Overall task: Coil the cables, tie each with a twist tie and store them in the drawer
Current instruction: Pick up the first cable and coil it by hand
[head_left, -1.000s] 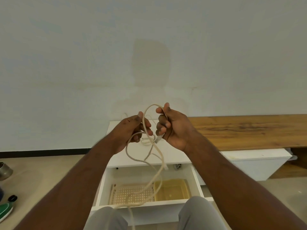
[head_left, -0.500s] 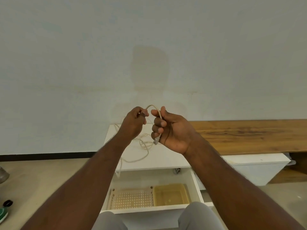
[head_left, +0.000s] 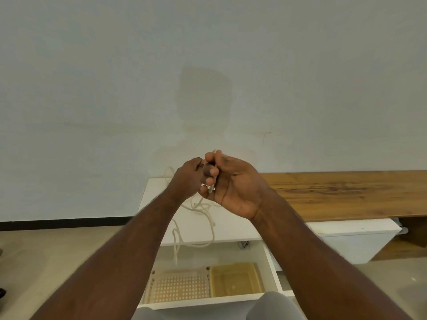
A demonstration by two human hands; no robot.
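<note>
A long cream cable (head_left: 209, 212) trails from my hands across the white cabinet top (head_left: 233, 229) and droops over its front edge. My right hand (head_left: 233, 183) grips the cable near its clear plug end, which pokes out below the fingers. My left hand (head_left: 188, 179) is pressed against the right one, fingers curled round the same cable. Both hands are raised in front of the wall, above the cabinet. Below, the white drawer (head_left: 272, 269) stands pulled open. No twist tie is visible.
Inside the drawer lie a perforated cream basket (head_left: 182, 285) and a yellow plastic tray (head_left: 235, 280). A wooden bench top (head_left: 346, 192) runs to the right of the cabinet. My knees (head_left: 270, 306) are at the bottom edge. The floor lies to the left.
The loop held up between my hands has shrunk as the hands came together and touch. The hanging cable has been drawn up out of the drawer onto the cabinet top.
</note>
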